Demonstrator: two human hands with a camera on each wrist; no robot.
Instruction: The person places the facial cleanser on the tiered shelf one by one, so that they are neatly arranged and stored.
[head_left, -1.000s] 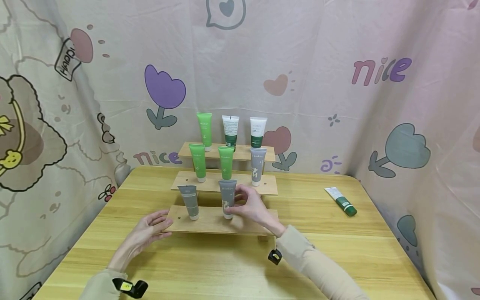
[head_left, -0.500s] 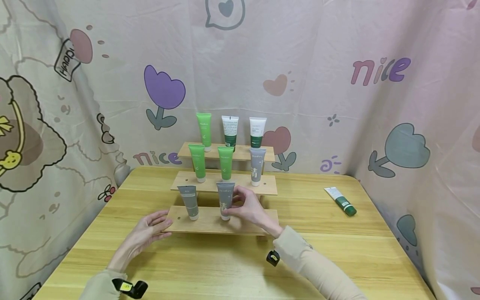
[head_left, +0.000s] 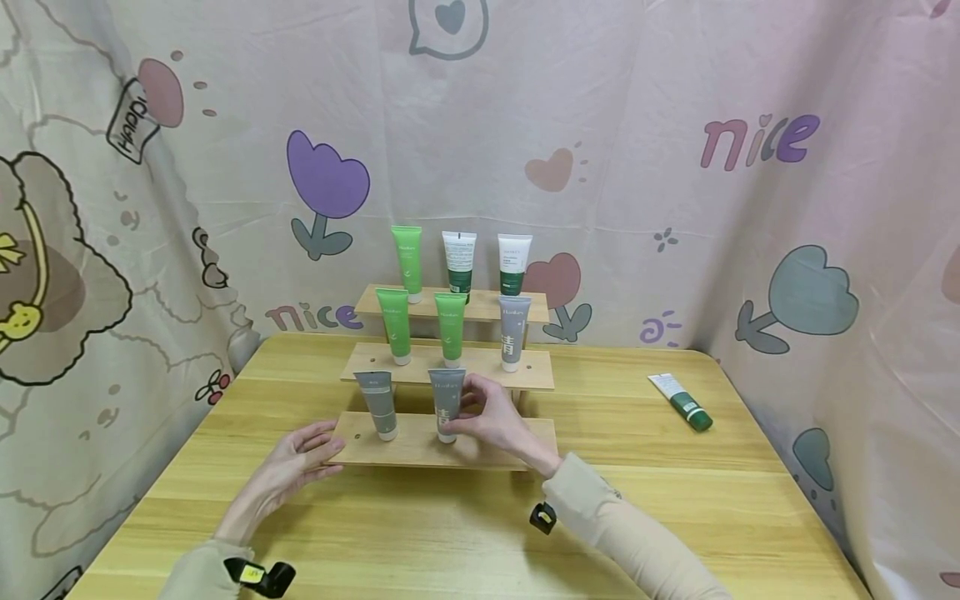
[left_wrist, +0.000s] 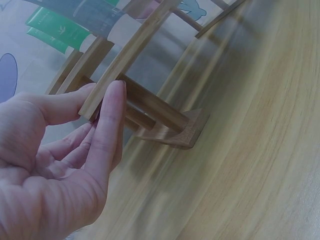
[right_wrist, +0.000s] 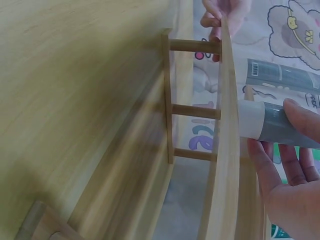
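In the head view a three-tier wooden display stand [head_left: 412, 452] stands on the table. My right hand [head_left: 498, 421] pinches a grey squeeze tube [head_left: 447, 388] between thumb and fingers. That tube stands cap down near the middle of the lowest shelf; in the right wrist view its white cap [right_wrist: 251, 119] meets the board. Left of it stands another grey tube [head_left: 378, 407]. With thumb above and fingers below, my left hand [head_left: 296, 457] holds the left end of the lowest shelf, whose edge [left_wrist: 131, 56] fills much of the left wrist view.
On the middle shelf are two green tubes [head_left: 395, 325] and a grey-blue tube [head_left: 513, 332]. The top shelf bears one green tube [head_left: 408, 258] and two white-and-green tubes [head_left: 514, 260]. Another white-and-green tube [head_left: 681, 402] lies on the table [head_left: 637, 500] at right.
My right hand has moved the grey tube slightly left and toward me along the lowest shelf. The left hand keeps its place on the board's end.
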